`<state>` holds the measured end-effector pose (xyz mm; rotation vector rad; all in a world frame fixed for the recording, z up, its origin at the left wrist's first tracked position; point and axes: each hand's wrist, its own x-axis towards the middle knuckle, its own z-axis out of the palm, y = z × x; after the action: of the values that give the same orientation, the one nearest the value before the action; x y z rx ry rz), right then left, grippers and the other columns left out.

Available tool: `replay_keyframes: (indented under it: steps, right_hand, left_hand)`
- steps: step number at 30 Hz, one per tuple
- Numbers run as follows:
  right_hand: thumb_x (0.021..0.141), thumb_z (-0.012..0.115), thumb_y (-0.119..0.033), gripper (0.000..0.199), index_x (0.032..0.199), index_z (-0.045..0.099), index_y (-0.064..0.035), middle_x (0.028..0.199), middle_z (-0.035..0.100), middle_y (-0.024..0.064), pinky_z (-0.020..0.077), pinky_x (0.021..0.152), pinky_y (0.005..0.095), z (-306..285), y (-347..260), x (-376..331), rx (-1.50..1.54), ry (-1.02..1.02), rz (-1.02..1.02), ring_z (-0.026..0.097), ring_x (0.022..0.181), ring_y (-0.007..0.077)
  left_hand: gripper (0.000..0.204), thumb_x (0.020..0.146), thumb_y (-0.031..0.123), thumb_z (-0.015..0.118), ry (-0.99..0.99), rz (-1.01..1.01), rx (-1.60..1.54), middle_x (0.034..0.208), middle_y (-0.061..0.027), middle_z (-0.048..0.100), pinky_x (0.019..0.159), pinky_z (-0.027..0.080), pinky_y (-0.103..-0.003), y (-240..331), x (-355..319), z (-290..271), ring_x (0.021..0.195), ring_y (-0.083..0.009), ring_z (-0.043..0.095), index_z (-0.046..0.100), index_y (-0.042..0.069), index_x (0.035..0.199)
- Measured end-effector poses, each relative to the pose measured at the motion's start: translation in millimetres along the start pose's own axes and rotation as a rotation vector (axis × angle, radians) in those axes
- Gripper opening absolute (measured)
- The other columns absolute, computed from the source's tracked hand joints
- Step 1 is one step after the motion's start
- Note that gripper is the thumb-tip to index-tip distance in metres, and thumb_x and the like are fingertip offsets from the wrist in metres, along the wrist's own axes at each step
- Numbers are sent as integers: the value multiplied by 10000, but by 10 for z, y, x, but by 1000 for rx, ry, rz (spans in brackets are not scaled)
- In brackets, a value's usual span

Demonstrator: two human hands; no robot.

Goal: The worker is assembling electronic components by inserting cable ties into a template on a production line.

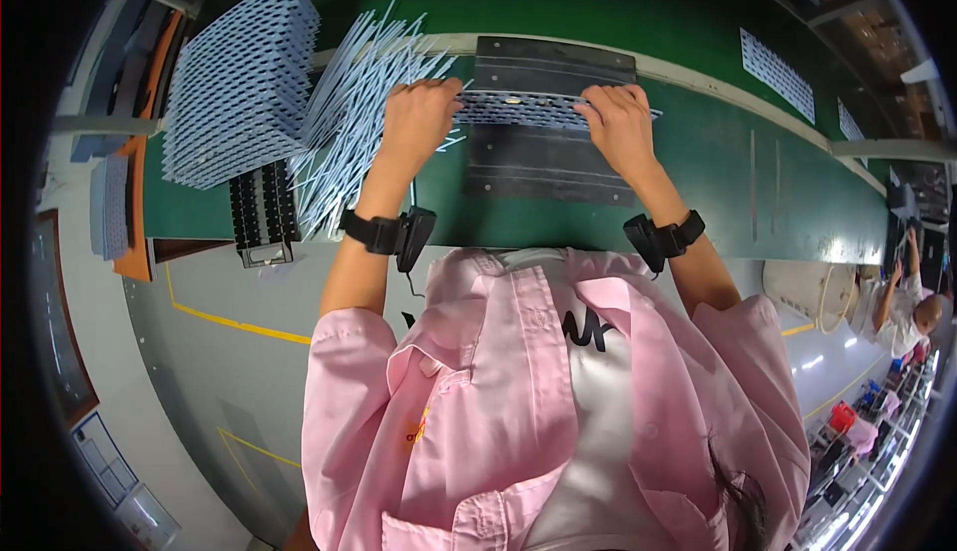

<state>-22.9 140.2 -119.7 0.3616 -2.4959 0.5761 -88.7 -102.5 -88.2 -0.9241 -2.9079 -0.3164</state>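
Observation:
A light-blue perforated panel (528,114) stretches between my two hands, over a black flat fixture (538,164) on the green bench. Along its far edge runs a thin light-blue strip, whose end shows past my right hand. My left hand (419,117) is closed at the left end, fingertips curled over the edge. At the right end, my right hand (620,130) pinches the same edge with thumb and fingers. The fingers partly cover both ends, so I cannot tell whether strip and panel are joined there. Both wrists wear black straps with small boxes.
Loose light-blue strips (364,92) lie heaped left of my left hand. Beyond them stands a tall stack of perforated panels (239,87), with a black slotted rack (263,214) at the bench's near edge. Another perforated sheet (778,74) lies far right. A person (912,312) is at the right.

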Motion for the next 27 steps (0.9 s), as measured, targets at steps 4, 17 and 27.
replay_keyframes:
  steps: [4, 17, 27]
  right_hand:
    - [720, 598, -151, 128, 737, 524, -48, 647, 539, 77, 370, 707, 342, 11, 28, -18, -33, -88, 65, 531, 663, 238]
    - [681, 664, -230, 203, 737, 571, -58, 659, 579, 77, 408, 660, 316, 834, 994, 491, 56, -266, 307, 557, 654, 229]
    - [631, 702, -297, 225, 683, 621, -94, 634, 601, 46, 441, 575, 284, 1130, 1981, 1189, 435, -449, 649, 575, 618, 150]
  left_hand:
    - [154, 665, 103, 627, 124, 78, 45, 655, -71, 585, 594, 418, -343, -10, 12, 47, 683, -232, 574, 569, 81, 806]
    - [437, 690, 141, 629, 84, -103, 77, 1158, -92, 462, 871, 297, -562, -359, 620, 465, 1065, -229, 453, 494, 112, 1105]
    - [551, 638, -106, 372, 888, -463, 385, 1146, -173, 487, 917, 340, -366, -1639, -591, -663, 1072, -336, 452, 414, 8, 1176]
